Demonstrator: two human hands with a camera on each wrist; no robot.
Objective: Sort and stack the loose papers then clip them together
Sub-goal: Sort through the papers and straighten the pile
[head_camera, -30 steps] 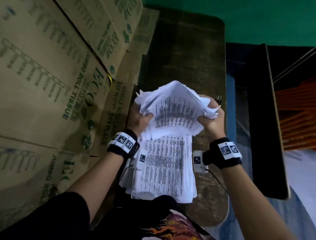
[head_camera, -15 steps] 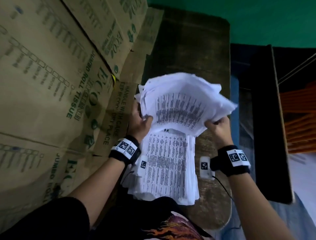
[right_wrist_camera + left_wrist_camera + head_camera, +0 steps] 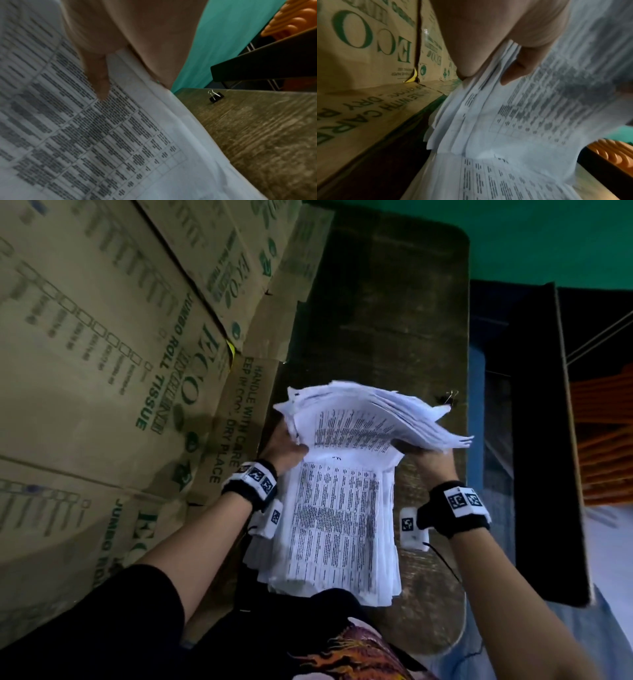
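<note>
A thick bundle of printed white papers (image 3: 363, 422) is held up above the dark wooden table (image 3: 394, 313). My left hand (image 3: 286, 445) grips its left edge, thumb on the printed face (image 3: 518, 67). At the bundle's right edge my right hand (image 3: 433, 462) grips it too, its thumb lying on the print (image 3: 101, 81). Beneath the bundle a second stack of papers (image 3: 335, 529) lies flat, reaching the table's near edge. A small black binder clip (image 3: 450, 398) rests on the table beyond my right hand, also seen in the right wrist view (image 3: 216, 96).
Cardboard cartons (image 3: 102, 354) printed with green lettering stand along the table's left side. To the right are a green wall (image 3: 548, 237), a black panel (image 3: 544, 440) and orange ribbed items (image 3: 603, 440). The far part of the table shows bare wood.
The lifted bundle has flattened from a crumpled, upright hold to a more level, fanned slab, and the binder clip shows again past its right corner.
</note>
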